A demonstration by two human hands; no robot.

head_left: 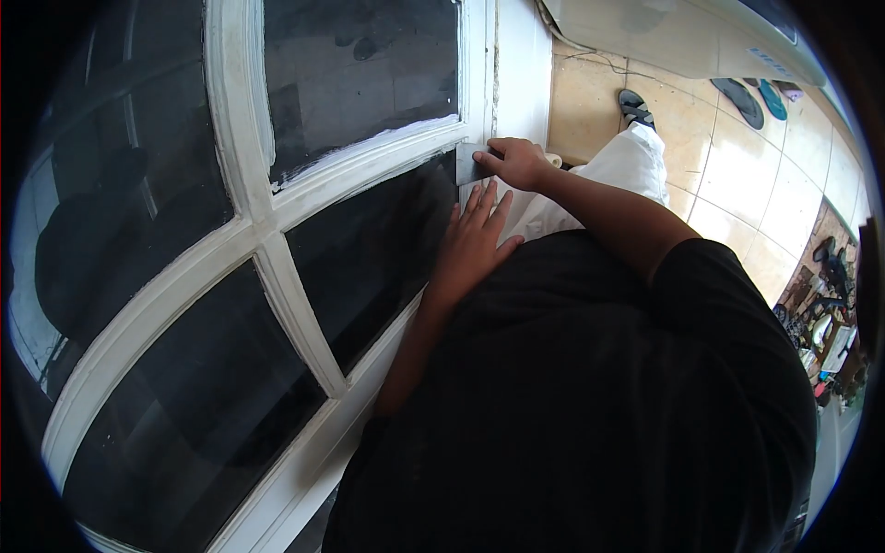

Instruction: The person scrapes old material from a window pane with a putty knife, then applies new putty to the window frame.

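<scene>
My right hand [518, 163] grips a putty knife [465, 163], its flat metal blade set at the upper right corner of a dark glass pane [364, 253]. The blade lies against the white window frame [369, 164]. Just below it, my left hand [474, 230] rests with fingers spread near the pane's right edge. Fresh-looking white smears [355, 149] run unevenly along the bottom edge of the pane above. Most of the knife's handle is hidden inside my right hand.
More dark panes [194, 396] in white bars fill the left side. Tan floor tiles [682, 138] lie at the right, with loose sandals [737, 101] on them. A pale bulky object [654, 37] stands at the top. Cluttered items [834, 323] sit at the far right.
</scene>
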